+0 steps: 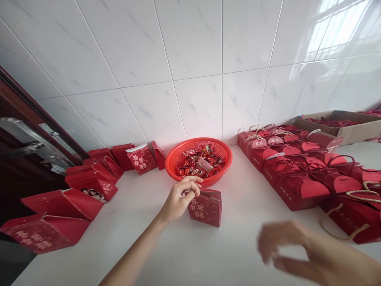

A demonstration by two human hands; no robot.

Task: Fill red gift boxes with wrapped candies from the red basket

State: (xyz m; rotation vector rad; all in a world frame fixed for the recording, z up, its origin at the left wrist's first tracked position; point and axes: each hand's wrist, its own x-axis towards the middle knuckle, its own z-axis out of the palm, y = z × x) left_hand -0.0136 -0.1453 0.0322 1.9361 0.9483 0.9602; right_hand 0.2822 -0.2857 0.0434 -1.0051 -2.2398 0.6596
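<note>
A small red gift box [205, 209] with pale Chinese characters stands upright on the white tabletop, its top unfolded. My left hand [181, 198] has its fingers curled at the box's upper left corner, thumb and forefinger closed on the rim. Just behind the box sits a red plastic basket [199, 182] holding many wrapped candies [201, 161]. To the right, my right hand [293, 246] hangs over the table, blurred by motion. A gap shows between its thumb and its bent fingers, and I see nothing in it.
Several open red boxes [92, 184] line the left side. Closed red boxes with rope handles [300, 194] stand in rows at the right, by a cardboard carton [354, 133]. A tiled wall [196, 103] rises behind; a door handle [18, 133] is at far left.
</note>
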